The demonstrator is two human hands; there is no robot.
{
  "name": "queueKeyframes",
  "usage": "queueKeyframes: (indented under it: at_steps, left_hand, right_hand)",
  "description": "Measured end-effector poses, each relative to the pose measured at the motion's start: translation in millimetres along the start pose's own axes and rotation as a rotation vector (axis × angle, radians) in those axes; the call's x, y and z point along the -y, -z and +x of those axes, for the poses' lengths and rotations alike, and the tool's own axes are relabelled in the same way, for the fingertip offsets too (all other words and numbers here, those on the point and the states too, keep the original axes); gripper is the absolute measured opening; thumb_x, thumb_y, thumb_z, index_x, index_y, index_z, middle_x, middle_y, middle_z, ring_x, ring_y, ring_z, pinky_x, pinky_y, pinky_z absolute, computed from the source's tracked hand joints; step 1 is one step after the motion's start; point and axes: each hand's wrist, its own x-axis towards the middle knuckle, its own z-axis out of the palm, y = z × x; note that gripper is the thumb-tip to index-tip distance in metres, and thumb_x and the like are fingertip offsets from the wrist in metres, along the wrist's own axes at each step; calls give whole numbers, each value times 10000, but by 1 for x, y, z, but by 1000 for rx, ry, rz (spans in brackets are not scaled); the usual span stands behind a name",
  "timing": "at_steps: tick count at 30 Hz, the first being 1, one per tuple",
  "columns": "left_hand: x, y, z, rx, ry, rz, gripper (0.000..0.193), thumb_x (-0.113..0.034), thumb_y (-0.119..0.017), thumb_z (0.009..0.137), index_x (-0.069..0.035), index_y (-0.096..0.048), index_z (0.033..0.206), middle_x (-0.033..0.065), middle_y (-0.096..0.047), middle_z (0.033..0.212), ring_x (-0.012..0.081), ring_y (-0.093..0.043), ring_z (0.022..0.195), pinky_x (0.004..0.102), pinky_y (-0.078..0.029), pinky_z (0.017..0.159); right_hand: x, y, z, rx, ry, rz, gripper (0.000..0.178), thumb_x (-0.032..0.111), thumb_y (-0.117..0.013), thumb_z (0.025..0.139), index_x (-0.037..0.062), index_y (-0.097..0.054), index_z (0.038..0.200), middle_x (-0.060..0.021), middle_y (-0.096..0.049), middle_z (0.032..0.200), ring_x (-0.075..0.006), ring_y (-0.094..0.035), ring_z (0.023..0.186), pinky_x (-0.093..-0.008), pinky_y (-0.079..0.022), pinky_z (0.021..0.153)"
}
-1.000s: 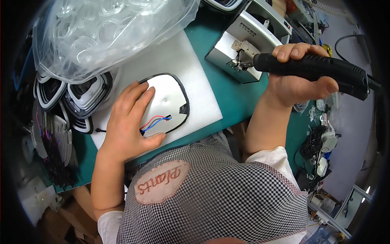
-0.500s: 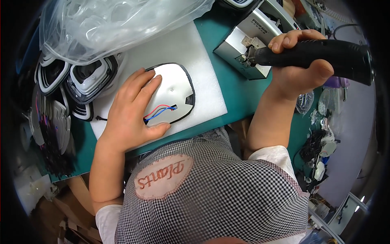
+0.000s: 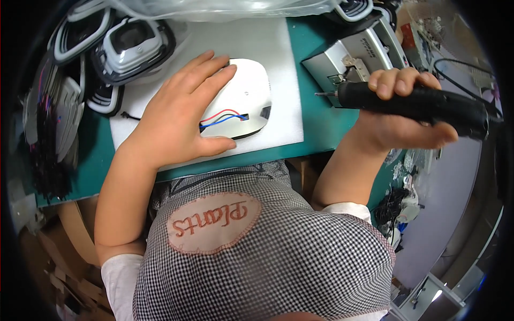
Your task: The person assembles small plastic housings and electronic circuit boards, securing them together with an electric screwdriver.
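Observation:
My left hand (image 3: 179, 115) lies with its fingers stretched over a rounded white panel (image 3: 251, 80) with a dark rim; its thumb rests by the panel's near edge. Red, blue and dark wires (image 3: 225, 116) run from a small slot in the panel and pass under the hand. My right hand (image 3: 396, 125) is wrapped around a black electric screwdriver (image 3: 428, 107), held level above the table at the right. Its thin bit (image 3: 325, 94) points left, just in front of a silver metal box (image 3: 369, 47). Whether a screw sits on the bit, I cannot tell.
A white foam sheet (image 3: 289, 120) lies under the panel on the green table (image 3: 316, 37). Grey-white ring-shaped housings (image 3: 131, 51) and a row of thin panels with dark cables (image 3: 59, 123) crowd the left. Clear plastic bagging (image 3: 225, 9) covers the far edge; dark cords (image 3: 391, 206) lie right.
The screwdriver's tip has come away from the metal box's front and its bit now shows. The view has shifted, so the table things appear higher. My left hand stays on the panel.

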Motion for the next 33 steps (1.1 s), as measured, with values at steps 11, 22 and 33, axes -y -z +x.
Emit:
queueKeyframes:
  at_steps: [11, 22, 33]
  left_hand:
    - [6, 7, -15, -258, 24, -36, 803, -469, -766, 736, -36, -508, 1361, 210, -513, 1369, 366, -445, 1317, 445, -363, 1086]
    - [-34, 16, -11, 79, 445, -1370, 194, -124, -645, 929, 7, -639, 1073, 61, -685, 863, 38, -513, 556, 185, -437, 509]
    - [-40, 9, -20, 69, 397, -1575, 142, -128, -606, 948, 11, -629, 960, 104, -692, 861, 48, -512, 543, 189, -432, 497]
  right_hand:
    - [-6, -57, -1, 242, -230, 377, 745, 658, -714, 685, 32, -591, 1070, -46, -593, 813, -171, -597, 647, -334, -495, 632]
    - [1, -87, 7, 103, -281, 500, 563, 479, -786, 649, 64, -560, 956, 8, -579, 723, -119, -579, 558, -272, -494, 567]
    - [-2, -99, -6, 7, -262, 559, 515, 424, -792, 675, 69, -545, 954, 11, -564, 705, -107, -562, 532, -251, -475, 514]
